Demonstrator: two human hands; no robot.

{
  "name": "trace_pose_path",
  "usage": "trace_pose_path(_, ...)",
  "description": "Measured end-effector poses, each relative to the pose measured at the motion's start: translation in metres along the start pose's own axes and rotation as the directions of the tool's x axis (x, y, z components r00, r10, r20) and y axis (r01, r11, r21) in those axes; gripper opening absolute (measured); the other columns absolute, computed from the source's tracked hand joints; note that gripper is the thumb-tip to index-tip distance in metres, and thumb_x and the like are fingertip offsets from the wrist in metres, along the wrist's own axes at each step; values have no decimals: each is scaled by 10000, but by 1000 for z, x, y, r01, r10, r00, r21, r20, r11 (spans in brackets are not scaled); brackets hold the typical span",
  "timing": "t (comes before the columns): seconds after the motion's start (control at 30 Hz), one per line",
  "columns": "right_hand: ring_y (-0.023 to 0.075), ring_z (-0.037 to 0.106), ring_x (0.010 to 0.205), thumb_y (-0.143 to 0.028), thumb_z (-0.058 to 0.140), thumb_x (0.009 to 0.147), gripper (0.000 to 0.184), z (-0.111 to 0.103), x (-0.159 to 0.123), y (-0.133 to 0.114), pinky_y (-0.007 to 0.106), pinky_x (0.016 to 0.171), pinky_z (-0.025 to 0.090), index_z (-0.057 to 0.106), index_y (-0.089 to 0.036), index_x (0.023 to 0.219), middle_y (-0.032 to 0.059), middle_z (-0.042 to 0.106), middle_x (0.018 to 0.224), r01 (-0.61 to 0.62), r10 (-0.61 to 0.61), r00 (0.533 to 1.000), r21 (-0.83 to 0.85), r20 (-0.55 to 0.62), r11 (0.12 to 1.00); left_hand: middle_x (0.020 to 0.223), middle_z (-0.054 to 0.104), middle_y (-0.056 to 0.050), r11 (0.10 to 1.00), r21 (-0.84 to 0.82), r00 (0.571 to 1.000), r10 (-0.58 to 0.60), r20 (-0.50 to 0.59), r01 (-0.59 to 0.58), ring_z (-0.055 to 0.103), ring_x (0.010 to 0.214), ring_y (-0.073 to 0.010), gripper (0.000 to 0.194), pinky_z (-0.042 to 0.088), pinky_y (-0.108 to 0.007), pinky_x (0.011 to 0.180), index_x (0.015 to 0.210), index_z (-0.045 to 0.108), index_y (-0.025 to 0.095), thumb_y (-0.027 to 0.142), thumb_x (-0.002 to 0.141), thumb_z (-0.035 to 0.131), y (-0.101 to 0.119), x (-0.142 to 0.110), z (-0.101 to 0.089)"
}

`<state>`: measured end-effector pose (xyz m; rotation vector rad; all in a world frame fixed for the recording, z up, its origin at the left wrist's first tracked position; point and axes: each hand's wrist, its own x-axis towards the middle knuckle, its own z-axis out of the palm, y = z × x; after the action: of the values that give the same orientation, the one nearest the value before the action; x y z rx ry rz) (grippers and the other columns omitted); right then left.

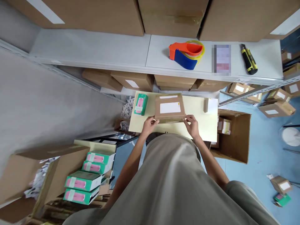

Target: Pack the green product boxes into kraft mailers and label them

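A taped cardboard box (169, 117) with a white label on top rests on the pale yellow table (201, 129). My left hand (149, 125) pinches its near left corner between thumb and fingers. At the near right corner, my right hand (191, 125) is closed on the same box in a similar pinch. To the left of the box stands a green and pink product box (140, 104). A small white box (211, 105) sits near the table's right end.
Above the table, a shelf (98, 47) carries an orange and blue tape dispenser (185, 53) and a yellow-black utility knife (248, 59). A large open carton (237, 137) with boxes inside stands at right. Several green boxes (82, 181) are stacked at lower left.
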<state>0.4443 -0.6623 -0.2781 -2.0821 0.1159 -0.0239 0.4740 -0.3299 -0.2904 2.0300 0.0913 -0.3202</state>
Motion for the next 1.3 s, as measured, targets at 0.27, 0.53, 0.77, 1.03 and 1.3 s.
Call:
trace_pose_path(0.27,266,823,996,-242,647,939,258,10,-21,37,450,1035,677,873,-231,1063,117,853,1179,-297,316,911,-108,266,949,1234,844,-129,961,83,960,-271,69,265,794,1189,-313,403,594,-471,1164,1197,829,183,119,831,672,-25,-20,24)
trace_pose_path(0.53,258,838,1065,-439,518,1113,481,15,30,23,452,969,700,738,-95,1368,211,824,1314,-404,392,894,14,215,914,1475,749,-207,956,31,956,-290,-46,292,727,1367,-292,621,567,-439,1198,1508,675,128,142,892,595,6,28,22)
trace_pose_path(0.77,326,804,1227,-738,471,1115,782,-2,17,-15,493,1017,687,624,-121,1570,244,759,1453,-375,339,926,316,165,871,1546,709,-161,950,-244,974,-218,-64,197,724,1369,-272,565,613,-393,1123,1639,555,203,420,1119,521,32,13,0)
trace_pose_path(1.03,332,799,1253,-796,496,1081,807,2,-9,-22,460,1030,663,682,-117,1474,215,820,1337,-459,443,879,65,173,886,1387,744,-166,980,124,988,-157,-8,157,735,1296,-288,358,572,-396,1149,1139,712,194,537,1042,681,29,-23,19)
trace_pose_path(1.3,326,823,1201,-335,593,1080,343,10,3,-41,417,1068,600,728,-147,1333,187,850,1279,-319,376,922,-370,92,873,1389,756,-258,853,450,964,-227,-138,265,756,1274,-401,672,553,-434,1099,1627,456,74,318,1035,661,71,-14,37)
